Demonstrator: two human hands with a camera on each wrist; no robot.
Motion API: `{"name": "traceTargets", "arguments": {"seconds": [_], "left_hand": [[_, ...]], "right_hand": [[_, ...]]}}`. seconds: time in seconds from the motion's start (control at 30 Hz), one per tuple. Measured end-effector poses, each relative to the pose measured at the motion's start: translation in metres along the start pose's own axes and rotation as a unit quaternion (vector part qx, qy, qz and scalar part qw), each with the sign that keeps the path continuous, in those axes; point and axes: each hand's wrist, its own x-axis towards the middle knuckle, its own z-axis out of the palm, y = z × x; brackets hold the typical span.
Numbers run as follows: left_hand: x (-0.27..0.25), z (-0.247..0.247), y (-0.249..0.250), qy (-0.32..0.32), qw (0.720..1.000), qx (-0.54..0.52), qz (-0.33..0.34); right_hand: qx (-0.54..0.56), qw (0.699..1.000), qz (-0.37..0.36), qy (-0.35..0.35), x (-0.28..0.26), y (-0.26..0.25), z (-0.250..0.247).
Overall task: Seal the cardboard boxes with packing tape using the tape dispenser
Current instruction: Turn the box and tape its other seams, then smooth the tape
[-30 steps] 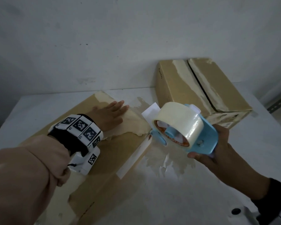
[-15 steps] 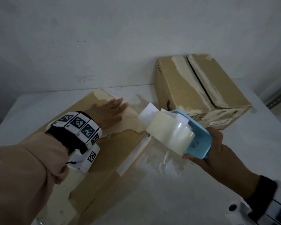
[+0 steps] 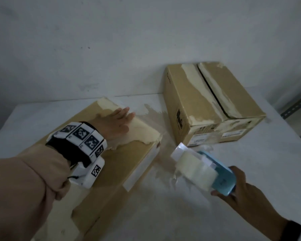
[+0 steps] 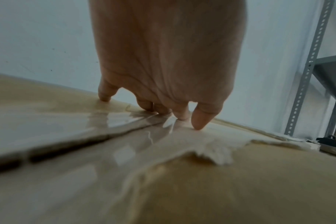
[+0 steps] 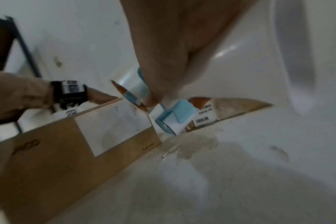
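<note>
A flat cardboard box (image 3: 115, 164) lies on the white table at the left. My left hand (image 3: 114, 125) presses flat on its top, straight fingers over the flap seam (image 4: 82, 136) and old tape there. My right hand (image 3: 240, 190) grips a blue tape dispenser (image 3: 217, 174) carrying a pale tape roll (image 3: 193, 169). The dispenser hangs just above the table, right of the box's near corner, its white front tab (image 3: 179, 150) pointing away from me. In the right wrist view the dispenser (image 5: 175, 118) is blurred beside the box's side (image 5: 113, 124).
A taller cardboard box (image 3: 210, 101) stands at the back right, its top flaps parted along a dark seam. The table (image 3: 250, 153) carries torn tape residue between the boxes. A white wall rises behind. A metal shelf upright (image 4: 307, 68) stands to the right.
My right hand has carried the dispenser down and to the right, away from the flat box's top edge toward the table. The left hand stays pressed on the box.
</note>
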Motion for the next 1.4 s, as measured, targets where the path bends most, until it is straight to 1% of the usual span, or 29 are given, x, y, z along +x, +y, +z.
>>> {"name": "traceTargets", "arguments": {"seconds": [0.07, 0.13, 0.17, 0.23, 0.3, 0.37, 0.47, 0.53, 0.63, 0.67, 0.73, 0.8, 0.87, 0.97, 1.03, 1.13, 1.27, 1.33, 1.37, 1.4], "left_hand": [[-0.002, 0.0, 0.003, 0.001, 1.0, -0.003, 0.004], [-0.002, 0.001, 0.002, 0.003, 1.0, 0.008, 0.007], [-0.003, 0.001, 0.001, 0.004, 1.0, 0.011, 0.006], [-0.004, 0.001, 0.003, 0.006, 1.0, 0.015, 0.006], [-0.005, 0.001, 0.004, 0.007, 1.0, 0.007, 0.006], [-0.006, 0.001, 0.004, 0.005, 1.0, 0.0, 0.005], [-0.006, 0.001, 0.004, 0.005, 1.0, 0.001, 0.005], [-0.007, 0.0, 0.004, 0.003, 1.0, -0.001, 0.004], [-0.006, 0.0, 0.004, 0.007, 1.0, 0.003, 0.008], [-0.006, 0.0, 0.003, 0.008, 1.0, 0.007, 0.009], [-0.005, 0.001, 0.001, 0.009, 1.0, 0.009, 0.012], [-0.003, 0.002, 0.0, 0.01, 1.0, 0.014, 0.014], [-0.001, 0.003, -0.001, 0.009, 1.0, 0.023, 0.013], [0.001, 0.005, -0.002, 0.007, 1.0, 0.028, 0.012], [0.002, 0.005, -0.003, 0.004, 0.999, 0.028, 0.016], [0.001, 0.003, -0.005, 0.003, 0.999, 0.038, 0.026], [0.004, 0.0, -0.016, 0.027, 0.997, 0.033, 0.063], [0.006, -0.003, -0.023, 0.048, 0.995, -0.003, 0.091], [0.008, -0.004, -0.028, 0.053, 0.993, -0.034, 0.101], [0.009, -0.006, -0.033, 0.057, 0.99, -0.066, 0.11]], "right_hand": [[0.028, 0.998, 0.038, 0.028, -0.006, 0.011, 0.011], [0.005, 0.998, -0.004, 0.055, 0.002, 0.016, 0.022], [-0.008, 0.999, -0.026, 0.046, 0.008, 0.018, 0.025], [-0.033, 0.998, -0.045, 0.013, 0.018, 0.028, 0.039], [-0.101, 0.992, -0.079, -0.011, 0.026, 0.038, 0.056], [-0.137, 0.985, -0.103, -0.025, 0.031, 0.04, 0.071], [-0.13, 0.985, -0.101, -0.047, 0.036, 0.037, 0.08], [-0.114, 0.985, -0.101, -0.075, 0.035, 0.036, 0.081], [-0.11, 0.979, -0.128, -0.11, 0.034, 0.039, 0.069], [-0.103, 0.979, -0.137, -0.107, 0.035, 0.039, 0.061], [-0.06, 0.984, -0.15, -0.075, 0.043, 0.028, 0.047], [0.001, 0.986, -0.167, -0.018, 0.058, 0.002, 0.041], [0.059, 0.981, -0.186, 0.024, 0.073, -0.035, 0.05], [0.108, 0.978, -0.174, 0.035, 0.09, -0.08, 0.078], [0.113, 0.982, -0.151, -0.001, 0.095, -0.093, 0.099], [0.105, 0.987, -0.113, -0.048, 0.094, -0.095, 0.119], [0.082, 0.988, -0.094, -0.086, 0.086, -0.088, 0.119], [0.094, 0.988, -0.066, -0.106, 0.078, -0.081, 0.118], [0.101, 0.988, -0.049, -0.104, 0.074, -0.078, 0.117], [0.107, 0.99, -0.036, -0.087, 0.072, -0.075, 0.117]]}}
